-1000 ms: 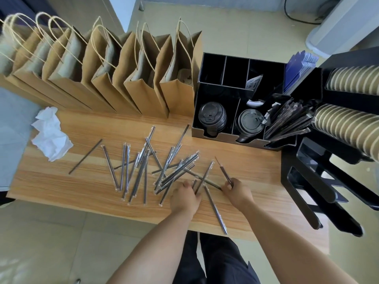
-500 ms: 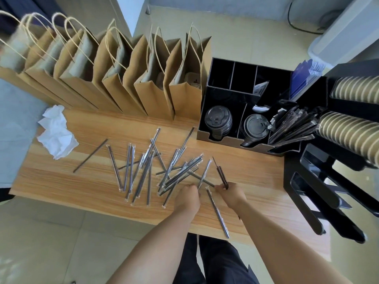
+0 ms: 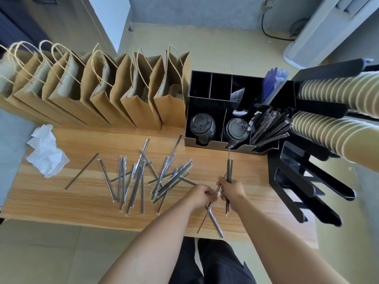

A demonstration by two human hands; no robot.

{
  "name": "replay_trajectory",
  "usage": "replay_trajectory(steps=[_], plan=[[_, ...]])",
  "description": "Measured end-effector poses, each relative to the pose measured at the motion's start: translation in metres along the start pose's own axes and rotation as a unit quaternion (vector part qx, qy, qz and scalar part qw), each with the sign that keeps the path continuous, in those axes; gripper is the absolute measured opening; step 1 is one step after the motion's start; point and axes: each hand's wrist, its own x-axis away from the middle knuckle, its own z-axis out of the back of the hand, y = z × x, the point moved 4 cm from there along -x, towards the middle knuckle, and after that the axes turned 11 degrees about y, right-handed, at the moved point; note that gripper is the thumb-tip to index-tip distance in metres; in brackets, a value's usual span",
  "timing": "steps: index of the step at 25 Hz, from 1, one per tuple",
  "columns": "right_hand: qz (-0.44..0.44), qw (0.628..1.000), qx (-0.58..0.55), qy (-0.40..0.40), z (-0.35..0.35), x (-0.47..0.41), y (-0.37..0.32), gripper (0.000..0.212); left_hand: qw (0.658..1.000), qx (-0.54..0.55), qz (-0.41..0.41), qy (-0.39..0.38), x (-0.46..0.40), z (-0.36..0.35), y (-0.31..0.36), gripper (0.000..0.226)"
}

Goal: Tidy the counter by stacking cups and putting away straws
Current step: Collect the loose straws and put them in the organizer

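Several wrapped dark straws [image 3: 143, 177] lie scattered across the wooden counter [image 3: 61, 201]. My right hand [image 3: 232, 189] is closed around a small bunch of straws [image 3: 229, 167] that points up toward the black organizer [image 3: 205, 143]. Just left of it, my left hand [image 3: 202, 194] grips one straw [image 3: 209, 208] that slants down to the counter's front edge. One more straw [image 3: 216, 225] lies loose below the hands. The organizer's right compartment is full of straws [image 3: 268, 128]. Two rows of paper cups [image 3: 328, 130] lie stacked in a black rack at the right.
A row of brown paper bags [image 3: 98, 95] stands along the back of the counter. A crumpled white tissue [image 3: 46, 150] lies at the left. Black lids [image 3: 202, 125] sit in the organizer's front compartments. A black cup-rack frame [image 3: 303, 187] juts out at the right.
My right hand has lifted its straws off the counter and turned them upright toward the organizer. My left hand has picked up a straw and moved close to the right hand.
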Motion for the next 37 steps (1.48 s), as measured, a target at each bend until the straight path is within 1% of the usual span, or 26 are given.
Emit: replay_trajectory(steps=[2, 3, 5, 6, 7, 8, 10, 12, 14, 17, 18, 20, 22, 23, 26, 28, 30, 32, 33, 35, 37], plan=[[-0.001, 1.0, -0.005, 0.021, 0.006, -0.004, 0.005, 0.033, 1.0, 0.007, 0.004, 0.023, -0.001, -0.007, 0.003, 0.021], [0.002, 0.999, 0.002, 0.034, 0.01, -0.007, 0.006, 0.034, 0.998, -0.002, 0.008, 0.057, -0.001, -0.007, 0.001, 0.027], [-0.002, 0.998, 0.009, 0.055, 0.02, -0.009, 0.008, 0.034, 0.99, -0.048, 0.017, 0.131, 0.001, -0.004, -0.007, 0.033], [-0.015, 0.998, -0.009, 0.056, 0.025, -0.012, 0.012, 0.031, 0.984, -0.093, 0.014, 0.148, 0.003, -0.004, -0.011, 0.032], [-0.034, 0.998, -0.035, 0.049, 0.028, -0.014, 0.018, 0.027, 0.979, -0.145, 0.003, 0.145, 0.004, -0.006, -0.017, 0.034], [-0.047, 0.997, -0.047, 0.04, 0.031, -0.015, 0.023, 0.026, 0.972, -0.2, -0.007, 0.124, 0.005, -0.012, -0.022, 0.037], [-0.045, 0.998, -0.014, 0.032, 0.034, -0.019, 0.037, 0.029, 0.953, -0.291, -0.022, 0.084, 0.008, -0.027, -0.025, 0.039], [-0.036, 0.999, 0.026, 0.011, 0.032, -0.018, 0.048, 0.029, 0.937, -0.337, -0.034, 0.084, 0.009, -0.039, -0.025, 0.03], [-0.053, 0.998, 0.027, -0.021, 0.027, -0.015, 0.054, 0.027, 0.925, -0.364, -0.047, 0.101, 0.01, -0.044, -0.022, 0.022], [-0.08, 0.995, 0.008, -0.052, 0.02, -0.012, 0.061, 0.025, 0.927, -0.357, -0.035, 0.106, 0.011, -0.044, -0.021, 0.019], [-0.084, 0.994, 0.005, -0.062, 0.017, -0.01, 0.062, 0.024, 0.934, -0.335, -0.021, 0.119, 0.012, -0.04, -0.02, 0.018], [-0.09, 0.993, 0.008, -0.077, 0.013, -0.007, 0.06, 0.024, 0.958, -0.248, 0.0, 0.143, 0.012, -0.031, -0.016, 0.018], [-0.088, 0.993, 0.007, -0.083, 0.011, -0.005, 0.058, 0.022, 0.98, -0.153, 0.0, 0.127, 0.009, -0.031, -0.01, 0.022], [-0.08, 0.993, 0.002, -0.09, 0.011, -0.003, 0.056, 0.023, 0.986, -0.125, -0.011, 0.109, 0.009, -0.033, -0.006, 0.023], [-0.051, 0.994, -0.016, -0.097, 0.012, 0.001, 0.048, 0.033, 0.992, -0.1, -0.051, 0.062, 0.012, -0.039, 0.008, 0.027], [-0.031, 0.997, -0.017, -0.072, 0.015, -0.003, 0.045, 0.031, 0.994, -0.075, -0.055, 0.063, 0.014, -0.042, 0.007, 0.032], [-0.006, 0.999, 0.019, -0.043, 0.021, -0.009, 0.045, 0.033, 0.99, -0.088, -0.011, 0.108, 0.015, -0.039, -0.006, 0.04], [0.014, 0.997, 0.067, -0.027, 0.025, -0.015, 0.049, 0.034, 0.973, -0.166, 0.059, 0.152, 0.016, -0.034, -0.026, 0.044], [0.014, 0.997, 0.068, -0.026, 0.025, -0.017, 0.054, 0.032, 0.963, -0.197, 0.085, 0.161, 0.016, -0.034, -0.035, 0.045], [0.005, 0.998, 0.045, -0.036, 0.025, -0.021, 0.064, 0.028, 0.953, -0.24, 0.078, 0.167, 0.016, -0.038, -0.039, 0.038], [0.011, 0.996, 0.082, -0.043, 0.025, -0.022, 0.069, 0.024, 0.945, -0.278, 0.057, 0.165, 0.016, -0.041, -0.03, 0.023]])
